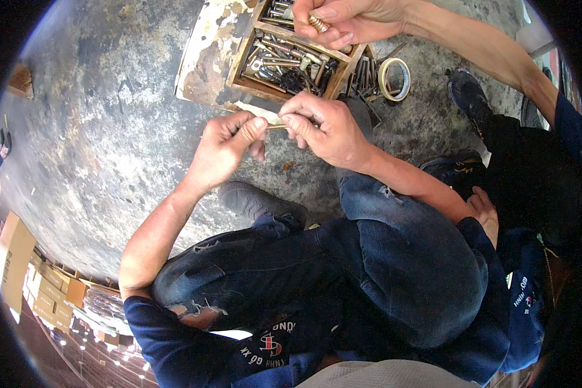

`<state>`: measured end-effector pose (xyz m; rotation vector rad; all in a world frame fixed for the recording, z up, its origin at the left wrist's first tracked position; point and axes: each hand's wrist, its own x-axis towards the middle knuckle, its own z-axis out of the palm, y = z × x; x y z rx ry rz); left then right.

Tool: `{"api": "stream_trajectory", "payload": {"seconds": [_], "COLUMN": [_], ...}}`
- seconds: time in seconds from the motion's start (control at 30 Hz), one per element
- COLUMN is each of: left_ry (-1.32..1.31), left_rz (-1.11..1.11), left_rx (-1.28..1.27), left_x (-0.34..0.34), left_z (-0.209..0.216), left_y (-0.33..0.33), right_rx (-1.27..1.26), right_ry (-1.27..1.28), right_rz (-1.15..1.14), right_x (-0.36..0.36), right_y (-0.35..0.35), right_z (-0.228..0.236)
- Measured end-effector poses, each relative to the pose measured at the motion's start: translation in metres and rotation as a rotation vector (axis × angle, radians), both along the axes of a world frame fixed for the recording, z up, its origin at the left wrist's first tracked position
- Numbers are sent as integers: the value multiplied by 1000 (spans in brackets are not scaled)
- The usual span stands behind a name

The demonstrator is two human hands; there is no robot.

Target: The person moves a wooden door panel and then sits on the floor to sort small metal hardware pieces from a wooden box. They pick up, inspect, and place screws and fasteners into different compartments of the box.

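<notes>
Between my two hands runs a thin brass-coloured rod (277,127), held roughly level. My left hand (226,143) pinches one end between thumb and fingers. The fingers of my right hand (326,131) close on the other end, and both of its tips are hidden by the fingers. Just beyond my hands lies a divided wooden box (238,66), filled with bolts, screws and other metal hardware. Above it, a co-worker's hand (349,19) holds a coiled or threaded brass-coloured piece (317,24).
Right of the box are a roll of tape (394,79) and several dark metal rods (366,72). The box rests on a worn, paint-stained board (204,55). A co-worker crouches close on my right, a second hand (484,210) near my elbow. Cardboard boxes (48,294) stand at lower left.
</notes>
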<state>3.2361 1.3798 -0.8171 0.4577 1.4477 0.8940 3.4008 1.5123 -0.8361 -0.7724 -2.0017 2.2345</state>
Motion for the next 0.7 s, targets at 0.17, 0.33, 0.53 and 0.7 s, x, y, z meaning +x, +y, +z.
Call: {"api": "stream_trajectory", "payload": {"seconds": [0.17, 0.33, 0.53, 0.7], "left_ry": [-298, -313, 904, 1177], "left_rz": [108, 225, -283, -572], "left_rx": [-176, -328, 281, 227], "left_x": [-5, -8, -15, -18], "left_z": [7, 7, -13, -34], "left_y": [2, 0, 18, 54], "right_rx": [432, 526, 193, 675], "right_ry": [278, 342, -240, -401], "right_rz": [3, 107, 17, 189], "right_x": [1, 0, 0, -23], "right_y": [-3, 3, 13, 38], "right_z": [1, -2, -6, -24]}}
